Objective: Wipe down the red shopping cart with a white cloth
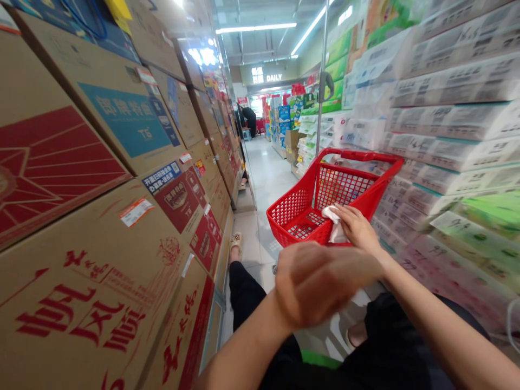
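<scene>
A red plastic shopping basket [298, 216] with mesh sides stands tilted in the aisle in front of me. My right hand [355, 225] holds a white cloth or tissue [332, 215] against the basket's near rim, its fingers over the white material. Nearer the camera, my left hand [320, 281] is raised in front of my right wrist and smeared by motion. Its fingers point to the right, and whether they grip anything is not clear.
Stacked cardboard boxes [81, 281] wall the left side. Packs of paper goods [447, 119] are piled on the right. A metal pole [322, 81] rises behind the basket. Farther down the aisle, a person in dark clothing [249, 119] bends over.
</scene>
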`<state>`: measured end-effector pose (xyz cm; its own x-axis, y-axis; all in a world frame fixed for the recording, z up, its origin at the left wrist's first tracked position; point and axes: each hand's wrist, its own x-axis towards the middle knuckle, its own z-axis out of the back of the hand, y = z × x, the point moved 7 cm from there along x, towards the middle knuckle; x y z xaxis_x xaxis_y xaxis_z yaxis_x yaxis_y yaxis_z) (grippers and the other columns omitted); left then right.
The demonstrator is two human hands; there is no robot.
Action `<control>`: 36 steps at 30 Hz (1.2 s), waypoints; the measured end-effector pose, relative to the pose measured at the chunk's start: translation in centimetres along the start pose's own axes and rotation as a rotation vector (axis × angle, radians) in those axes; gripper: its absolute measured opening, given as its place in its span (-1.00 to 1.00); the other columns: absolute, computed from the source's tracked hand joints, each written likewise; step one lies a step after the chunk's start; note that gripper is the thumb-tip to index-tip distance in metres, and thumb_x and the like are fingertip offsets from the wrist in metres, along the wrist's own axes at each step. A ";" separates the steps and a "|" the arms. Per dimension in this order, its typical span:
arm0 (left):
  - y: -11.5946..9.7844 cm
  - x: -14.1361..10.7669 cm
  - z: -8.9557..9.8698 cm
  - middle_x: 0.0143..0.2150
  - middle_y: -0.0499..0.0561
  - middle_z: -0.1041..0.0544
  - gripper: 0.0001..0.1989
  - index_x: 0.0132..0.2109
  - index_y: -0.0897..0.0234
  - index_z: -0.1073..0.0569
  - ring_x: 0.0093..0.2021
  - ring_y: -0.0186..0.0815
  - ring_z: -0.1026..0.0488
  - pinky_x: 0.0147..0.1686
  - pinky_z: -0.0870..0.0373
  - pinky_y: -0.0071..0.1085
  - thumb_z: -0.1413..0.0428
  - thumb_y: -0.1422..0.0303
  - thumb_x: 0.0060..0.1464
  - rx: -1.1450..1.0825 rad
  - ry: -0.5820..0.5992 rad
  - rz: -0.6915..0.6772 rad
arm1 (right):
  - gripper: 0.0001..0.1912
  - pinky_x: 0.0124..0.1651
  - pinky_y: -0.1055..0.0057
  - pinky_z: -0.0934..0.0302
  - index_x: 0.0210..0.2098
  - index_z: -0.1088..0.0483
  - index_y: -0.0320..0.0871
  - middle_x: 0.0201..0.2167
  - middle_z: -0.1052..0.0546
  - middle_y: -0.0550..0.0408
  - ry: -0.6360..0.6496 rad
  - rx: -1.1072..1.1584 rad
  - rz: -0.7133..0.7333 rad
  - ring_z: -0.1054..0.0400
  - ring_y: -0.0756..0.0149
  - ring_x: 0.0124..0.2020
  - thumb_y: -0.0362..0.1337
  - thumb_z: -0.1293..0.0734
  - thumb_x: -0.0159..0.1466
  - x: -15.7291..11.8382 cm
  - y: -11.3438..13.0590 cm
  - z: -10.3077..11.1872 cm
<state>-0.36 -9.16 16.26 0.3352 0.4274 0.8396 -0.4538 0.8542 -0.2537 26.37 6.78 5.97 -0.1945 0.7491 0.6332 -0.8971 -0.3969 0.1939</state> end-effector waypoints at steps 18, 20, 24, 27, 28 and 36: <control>14.2 -3.0 -16.7 0.48 0.28 -0.12 -0.41 0.45 0.48 -0.04 0.49 -0.15 0.00 0.45 -0.04 -0.05 0.06 0.41 0.36 0.523 0.382 0.068 | -0.36 0.46 -0.02 0.06 0.49 0.11 0.03 0.46 -0.13 0.10 0.148 0.023 0.267 0.08 0.21 0.48 -0.32 -0.06 0.46 -1.5 7.0 -4.5; 14.3 -3.1 -16.5 0.49 0.27 -0.10 -0.40 0.45 0.47 -0.02 0.50 -0.14 0.02 0.46 -0.02 -0.05 0.06 0.40 0.37 0.534 0.391 0.063 | -0.36 0.46 0.01 0.04 0.49 0.08 0.05 0.46 -0.13 0.12 0.156 0.000 0.284 0.06 0.24 0.47 -0.35 -0.06 0.45 -1.3 5.3 -3.9; 14.3 -3.2 -16.4 0.50 0.25 -0.06 -0.37 0.47 0.43 0.00 0.51 -0.12 0.08 0.46 0.01 -0.01 0.02 0.36 0.36 0.545 0.410 0.046 | -0.44 0.42 -0.05 -0.04 0.43 -0.11 -0.08 0.41 -0.23 -0.03 0.051 -0.061 0.132 0.01 0.14 0.46 -0.33 -0.02 0.46 0.3 -1.1 -1.5; 14.0 -3.1 -16.5 0.51 0.26 -0.01 -0.31 0.47 0.41 0.01 0.53 -0.02 0.17 0.44 0.05 0.14 -0.05 0.31 0.34 0.565 0.404 0.057 | -0.46 0.41 -0.12 -0.05 0.40 -0.17 -0.14 0.40 -0.25 -0.10 0.024 -0.082 0.090 0.06 0.05 0.47 -0.27 -0.04 0.47 0.5 -1.0 -1.6; 13.9 -3.1 -16.5 0.52 0.27 0.00 -0.29 0.47 0.41 0.01 0.53 0.02 0.20 0.43 0.07 0.19 -0.07 0.28 0.32 0.570 0.398 0.063 | -0.46 0.41 -0.12 -0.03 0.40 -0.17 -0.12 0.39 -0.26 -0.08 0.028 -0.086 0.097 0.07 0.04 0.48 -0.23 -0.08 0.47 0.2 0.2 -2.1; 14.1 -3.3 -16.7 0.51 0.30 -0.01 -0.23 0.48 0.45 0.06 0.53 0.05 0.22 0.44 0.07 0.16 -0.10 0.27 0.31 0.548 0.397 0.063 | -0.46 0.45 -0.12 0.07 0.41 -0.15 0.08 0.39 -0.27 0.10 0.150 -0.111 0.245 -0.04 0.12 0.44 -0.26 -0.13 0.46 -0.3 3.6 -3.7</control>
<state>5.88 6.45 1.91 0.5246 0.6369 0.5650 -0.8001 0.5956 0.0714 21.73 7.11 3.75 -0.4593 0.7112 0.5322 -0.8524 -0.5214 -0.0389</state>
